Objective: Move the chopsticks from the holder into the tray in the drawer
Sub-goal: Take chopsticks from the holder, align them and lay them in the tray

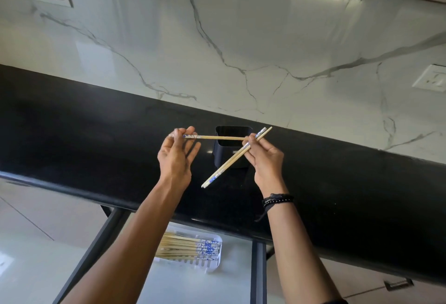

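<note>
The single chopstick (217, 137) is lying flat in the air, going left to right, above the middle of the black tabletop (72, 123). Its blue end is sitting in the left hand (177, 156). Its plain end is touching the thumb of the right hand (264, 159). The pair of chopsticks (231, 160) is slanting, with 1 end pointing to the back edge of the tabletop and the other to the front edge.

The left hand is pinching the single chopstick between its thumb and a finger, and its other fingers are stretching out straight. The right hand is curling its fingers around the pair near the top end.

The black holder (220, 151) is standing upright on the tabletop just behind the hands, about halfway between the back and front edges. No chopsticks are sticking out of it.

The tray (213, 266) is sitting in the open drawer (258, 267), which is poking out under the front edge of the tabletop. The chopsticks in the tray (188, 248) are lying left to right, with blue ends on the right.

The tray is lying below the hands and closer to the person, more under the left hand, so I think that hand is nearer. The single chopstick is lying the same way, but its blue end is on the left, so it may be needing a turn.
</note>
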